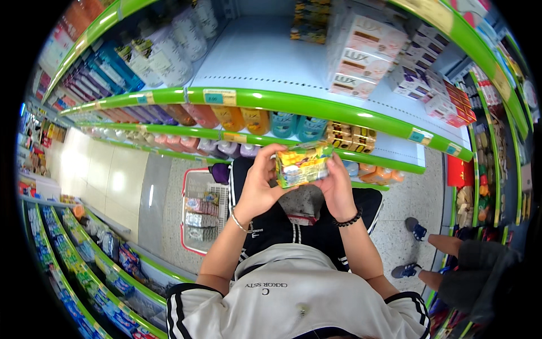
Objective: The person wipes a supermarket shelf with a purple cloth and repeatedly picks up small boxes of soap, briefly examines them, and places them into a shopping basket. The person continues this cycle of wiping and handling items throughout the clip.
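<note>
A yellow and green wrapped block, which looks like a pack of soap [305, 165], is held up in front of the shelves. My left hand [257, 183], with a bracelet at the wrist, grips its left end. The right end is pinched by my right hand [337, 189], which has dark beads at the wrist. Both sets of fingers are closed on the pack, and its far face is hidden. Beyond it, on the shelf above, stand stacked pale pink soap boxes [361, 56] and a dark yellow stack of packs [310, 21].
A white shopping basket [186, 192] with a red rim stands on the floor to the left, holding several wrapped packs [201, 219]. Green-edged shelves [271, 101] with bottles and refill pouches [227, 117] run across the front. Another person's legs [446, 248] are at the right.
</note>
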Demonstrator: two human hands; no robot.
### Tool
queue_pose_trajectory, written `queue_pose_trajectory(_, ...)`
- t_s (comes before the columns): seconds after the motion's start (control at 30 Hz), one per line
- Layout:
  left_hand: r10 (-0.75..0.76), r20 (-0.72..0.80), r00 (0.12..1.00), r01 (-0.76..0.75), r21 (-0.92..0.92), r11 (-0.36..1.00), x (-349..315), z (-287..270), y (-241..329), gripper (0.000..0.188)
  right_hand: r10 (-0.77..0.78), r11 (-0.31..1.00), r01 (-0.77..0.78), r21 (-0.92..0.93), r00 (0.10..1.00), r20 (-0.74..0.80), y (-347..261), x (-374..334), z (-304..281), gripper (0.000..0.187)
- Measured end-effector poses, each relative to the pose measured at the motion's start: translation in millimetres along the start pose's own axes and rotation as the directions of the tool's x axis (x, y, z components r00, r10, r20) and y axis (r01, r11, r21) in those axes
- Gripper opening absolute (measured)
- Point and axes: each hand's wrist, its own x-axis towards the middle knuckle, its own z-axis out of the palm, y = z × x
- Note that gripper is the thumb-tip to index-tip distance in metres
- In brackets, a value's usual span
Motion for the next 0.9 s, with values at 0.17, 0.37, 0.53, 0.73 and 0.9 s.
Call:
queue_pose_trajectory(0.17, 0.311, 0.069, 0.948, -0.247, 0.779, 0.576, -26.7, -15.3, 7.9, 0.048, 0.395, 0.856, -0.446, 0.262, 0.89, 0.228, 38.5, 8.4, 4.2, 0.049)
queue_pose_trajectory(0.37, 0.105, -0.224, 0.969, 0.064, 0.638, 0.767, -91.0, -38.0, -26.2, 0.066, 0.543, 0.834, -0.549, 0.044, 0.833, 0.108, 100.9, 25.5, 26.8, 0.036)
queue_pose_trajectory(0.53, -0.665, -0.361, 0.653, 0.253, -0.724, 0.641, -130.8, -70.4, -54.3, 0.052, 0.507, 0.824, -0.427, -0.372, 0.849, 0.148, 135.7, 46.3, 68.5, 0.048)
queue_pose_trajectory(0.73, -0.644, -0.438, 0.627, 0.185, -0.719, 0.67, -135.7, -114.9, -98.3, 0.048, 0.483, 0.709, -0.097, -0.698, 0.788, 0.381, 215.3, 88.3, 82.2, 0.062)
queue_pose_trajectory(0.9, -0.707, -0.681, 0.192, 0.26, -0.659, 0.706, -139.9, -163.2, -186.4, 0.043, 0.279, 0.214, 0.552, -0.806, 0.756, 0.592, 244.4, 116.6, 77.3, 0.049)
